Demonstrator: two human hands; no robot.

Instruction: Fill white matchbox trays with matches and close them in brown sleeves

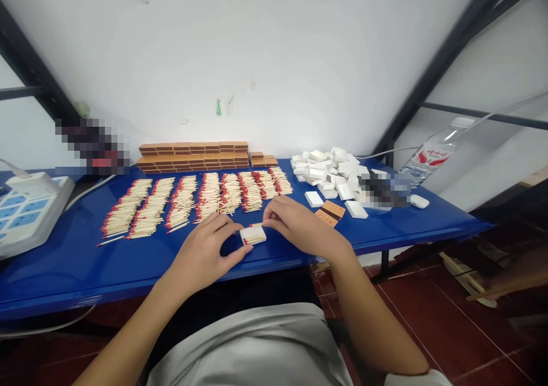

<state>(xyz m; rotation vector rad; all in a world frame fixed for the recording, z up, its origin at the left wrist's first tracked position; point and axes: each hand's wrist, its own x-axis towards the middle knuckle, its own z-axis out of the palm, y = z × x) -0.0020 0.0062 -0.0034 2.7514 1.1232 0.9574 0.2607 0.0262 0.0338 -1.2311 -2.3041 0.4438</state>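
A small white matchbox tray (252,232) lies near the front edge of the blue table, with a few red-tipped matches along its near side. My left hand (204,248) grips the tray at its left side, thumb at the near corner and fingers at the far corner. At the tray's far right corner, my right hand (297,224) is closed in a pinch on a match (256,225), partly hidden by the fingers. Behind both hands stand several rows of loose red-tipped matches (208,196). Two orange-and-brown matchbox sleeves (330,212) lie right of my right hand.
Stacked orange matchboxes (192,159) line the wall. A heap of white trays (327,172) sits at the back right, near a tilted water bottle (432,155) and a white oval object (419,201). On the left is a power strip (29,212) with a cable.
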